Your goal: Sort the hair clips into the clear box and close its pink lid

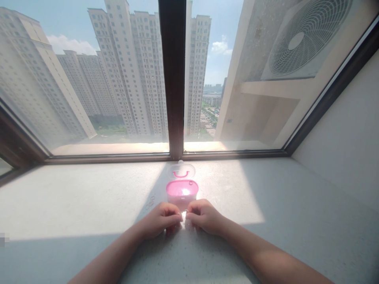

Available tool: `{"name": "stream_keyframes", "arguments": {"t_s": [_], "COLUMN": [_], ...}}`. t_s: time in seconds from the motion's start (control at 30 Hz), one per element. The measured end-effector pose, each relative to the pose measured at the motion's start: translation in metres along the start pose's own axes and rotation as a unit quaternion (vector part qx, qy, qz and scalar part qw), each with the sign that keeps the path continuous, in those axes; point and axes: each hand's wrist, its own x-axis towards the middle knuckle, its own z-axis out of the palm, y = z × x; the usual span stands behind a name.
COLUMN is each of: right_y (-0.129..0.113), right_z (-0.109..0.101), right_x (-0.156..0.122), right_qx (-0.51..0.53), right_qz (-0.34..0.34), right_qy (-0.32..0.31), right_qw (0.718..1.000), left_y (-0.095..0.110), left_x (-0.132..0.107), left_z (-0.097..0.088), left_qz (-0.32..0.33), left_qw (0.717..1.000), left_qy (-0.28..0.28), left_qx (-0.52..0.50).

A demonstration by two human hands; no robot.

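Observation:
My left hand (166,219) and my right hand (203,217) are close together over the white sill, both closed in a pinch with a narrow gap between the fingertips. A small pale curved thing (186,211) shows at the right fingertips; glare keeps me from telling its kind, or whether the left fingers hold it too. Just beyond my hands stands a pink oval box (174,188), its clear lid (177,167) folded back with a pink handle (181,176). A small ring (191,183) shows at the box's back right. My hands partly hide the box's front.
Several thin loop-shaped things (151,202) lie on the sill (89,197) left of the box. Behind the box runs the dark window frame (118,158) with an upright post (174,79). A white wall (340,118) bounds the right side.

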Motion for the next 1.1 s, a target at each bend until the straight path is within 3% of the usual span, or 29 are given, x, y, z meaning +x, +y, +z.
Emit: {"name": "stream_keyframes", "arguments": {"t_s": [1.1], "right_y": [-0.0003], "right_z": [0.0001], "right_x": [-0.0007], "right_qx": [-0.006], "right_qz": [0.006], "right_qy": [0.001], "right_qw": [1.0], "left_y": [0.0008], "left_x": [-0.0001], "left_z": [0.0009], "left_qz": [-0.003], "left_qw": [1.0], "left_qy": [0.003], "left_qx": [0.004]}}
